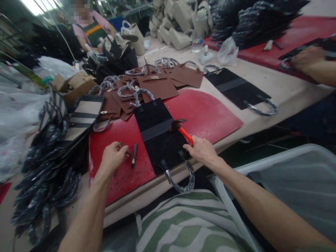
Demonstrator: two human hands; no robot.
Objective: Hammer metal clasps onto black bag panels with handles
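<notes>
My right hand (pixel 201 150) is wrapped round the orange handle of a hammer (pixel 186 134), whose dark head is over the black bag panel (pixel 165 140). That panel lies flat on the red mat (pixel 210 112), with plastic-wrapped handles at both ends; the near handle (pixel 183 187) hangs past the table edge. My left hand (pixel 115 155) is closed in a pinch above the mat, left of the panel. Something small and dark shows at its fingertips, too unclear to name. A short dark metal bar (pixel 134 155) lies just right of these fingers.
Brown bag panels (pixel 157 87) with wrapped handles are heaped behind the mat. Black wrapped pieces (pixel 47 168) are stacked at left. Another black panel (pixel 236 87) lies at right, near a co-worker's hand (pixel 308 57). A grey bin (pixel 288 178) stands below my right arm.
</notes>
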